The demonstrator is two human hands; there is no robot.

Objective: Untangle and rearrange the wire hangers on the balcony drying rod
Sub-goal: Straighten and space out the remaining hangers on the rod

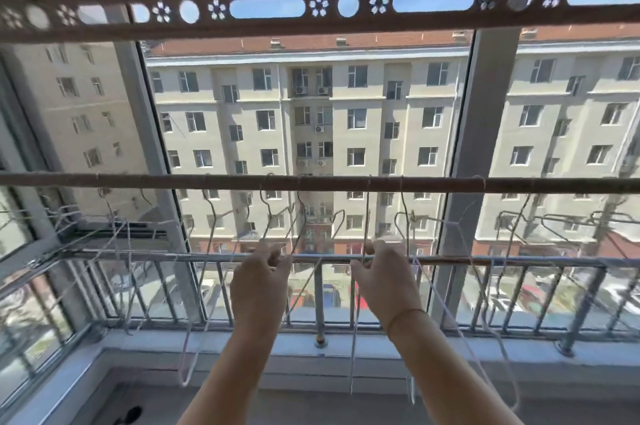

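- Thin grey wire makes up the hangers (367, 216), strung by their hooks along the drying rod (311, 183), which crosses the view from nine o'clock to three o'clock.
- Against the pale apartment block (311, 105) beyond the glass, the wires are hard to follow; where one hanger ends and the next begins cannot be told.
- At eight o'clock a knot of hangers (114, 234) overlaps near the window frame (152, 133), too blurred to count.
- At three o'clock more hangers (561, 220) lie tilted and crossed, their far ends cut off by the edge of the view.
- Lower loops of several hangers drop past the balcony railing (519, 263) toward six o'clock and fade against the sill.
- Overhead, at twelve o'clock, a brown perforated beam (311, 5) with flower cut-outs is cut off at both ends.
- The left hand (259, 280) is curled narrow, fingers pinched on a wire just below the middle of the rod; the fingertips are hidden behind the knuckles.
- The right hand (384, 274) is likewise closed tight, gripping the upright shank of a hanger that hangs from the rod at one o'clock; its thumb side is turned away.
- A thin bracelet (405, 315) circles the right wrist.
- Both forearms enter from six o'clock, elbows out of view.
- The two hands are near each other but apart.
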